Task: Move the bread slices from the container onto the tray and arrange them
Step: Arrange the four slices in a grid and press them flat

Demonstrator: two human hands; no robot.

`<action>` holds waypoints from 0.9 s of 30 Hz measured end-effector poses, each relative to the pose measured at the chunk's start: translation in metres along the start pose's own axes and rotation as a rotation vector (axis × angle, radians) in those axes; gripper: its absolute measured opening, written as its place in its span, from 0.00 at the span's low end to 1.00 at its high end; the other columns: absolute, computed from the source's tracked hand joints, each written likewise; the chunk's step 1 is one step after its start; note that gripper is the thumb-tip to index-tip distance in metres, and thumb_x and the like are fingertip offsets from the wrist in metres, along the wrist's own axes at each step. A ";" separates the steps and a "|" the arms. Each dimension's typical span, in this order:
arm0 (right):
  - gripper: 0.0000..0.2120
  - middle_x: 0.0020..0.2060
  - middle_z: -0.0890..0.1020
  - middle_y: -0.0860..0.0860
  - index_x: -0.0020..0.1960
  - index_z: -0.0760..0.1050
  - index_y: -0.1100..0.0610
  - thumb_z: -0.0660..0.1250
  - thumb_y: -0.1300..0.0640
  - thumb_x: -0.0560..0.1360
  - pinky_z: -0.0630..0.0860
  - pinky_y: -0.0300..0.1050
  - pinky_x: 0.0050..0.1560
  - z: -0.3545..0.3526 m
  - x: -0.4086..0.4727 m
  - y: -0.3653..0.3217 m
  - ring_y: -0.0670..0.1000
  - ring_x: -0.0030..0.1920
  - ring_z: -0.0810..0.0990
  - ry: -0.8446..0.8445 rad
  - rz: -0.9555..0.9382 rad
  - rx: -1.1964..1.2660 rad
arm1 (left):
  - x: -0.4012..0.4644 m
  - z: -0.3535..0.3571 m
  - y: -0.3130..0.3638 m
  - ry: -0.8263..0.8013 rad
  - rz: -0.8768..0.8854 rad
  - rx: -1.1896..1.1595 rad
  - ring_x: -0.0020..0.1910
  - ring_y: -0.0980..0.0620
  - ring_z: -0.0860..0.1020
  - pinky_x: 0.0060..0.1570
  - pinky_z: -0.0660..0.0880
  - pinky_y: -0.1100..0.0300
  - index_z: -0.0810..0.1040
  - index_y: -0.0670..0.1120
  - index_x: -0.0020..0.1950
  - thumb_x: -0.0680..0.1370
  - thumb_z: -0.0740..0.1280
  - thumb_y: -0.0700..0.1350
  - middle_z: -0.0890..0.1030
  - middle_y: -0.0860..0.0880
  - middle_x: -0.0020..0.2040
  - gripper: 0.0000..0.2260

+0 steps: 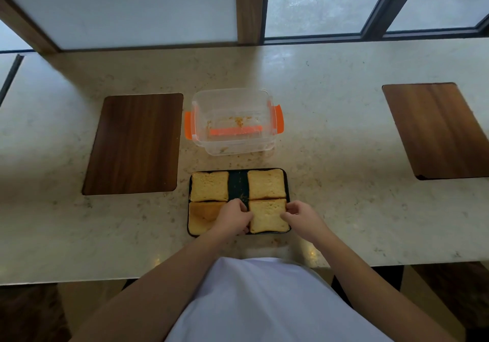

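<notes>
A black tray [238,182] lies on the counter near its front edge, carrying several toasted bread slices. One slice [209,186] fills the far left corner and another [266,184] the far right. The near-right slice [267,216] is pinched at its left edge by my left hand [232,218] and at its right edge by my right hand [300,216]. My left hand partly covers the near-left slice [199,217]. Behind the tray stands the clear plastic container [234,122] with orange clips, holding only crumbs.
A dark wooden board [135,144] lies left of the container and another [436,129] at the far right. Crumbs dot the pale stone counter [344,182] around the container. A window wall runs along the back.
</notes>
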State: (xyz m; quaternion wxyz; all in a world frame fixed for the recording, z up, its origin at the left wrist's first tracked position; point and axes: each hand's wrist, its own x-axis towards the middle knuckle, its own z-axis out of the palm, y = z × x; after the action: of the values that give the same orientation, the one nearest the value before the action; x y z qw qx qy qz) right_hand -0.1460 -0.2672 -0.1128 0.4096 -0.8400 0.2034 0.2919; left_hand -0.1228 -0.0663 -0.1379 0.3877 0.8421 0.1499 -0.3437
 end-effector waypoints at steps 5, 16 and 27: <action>0.25 0.60 0.78 0.52 0.71 0.71 0.57 0.67 0.52 0.76 0.78 0.47 0.52 0.007 -0.004 -0.003 0.51 0.53 0.78 0.096 -0.080 -0.175 | 0.001 0.000 0.005 0.020 0.063 0.059 0.44 0.49 0.83 0.48 0.82 0.46 0.74 0.50 0.49 0.79 0.66 0.48 0.81 0.49 0.46 0.03; 0.20 0.61 0.78 0.51 0.68 0.73 0.55 0.65 0.52 0.78 0.76 0.43 0.50 0.008 -0.005 -0.023 0.49 0.53 0.78 0.069 -0.159 -0.246 | 0.002 -0.042 -0.020 0.050 0.045 -0.208 0.45 0.53 0.83 0.49 0.82 0.51 0.78 0.52 0.56 0.80 0.65 0.49 0.82 0.50 0.49 0.07; 0.16 0.53 0.80 0.49 0.65 0.74 0.54 0.67 0.53 0.79 0.82 0.42 0.45 0.062 0.026 -0.097 0.47 0.52 0.81 -0.294 0.060 0.174 | 0.007 -0.124 -0.071 0.334 -0.034 -0.391 0.47 0.45 0.84 0.51 0.81 0.46 0.80 0.54 0.38 0.78 0.65 0.45 0.85 0.47 0.44 0.10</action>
State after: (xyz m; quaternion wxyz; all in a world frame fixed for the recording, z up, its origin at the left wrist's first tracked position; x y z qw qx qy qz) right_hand -0.0905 -0.1629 -0.1053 0.4972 -0.7433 0.1907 0.4050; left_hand -0.0970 0.0734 -0.1245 0.5071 0.7936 0.2896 -0.1708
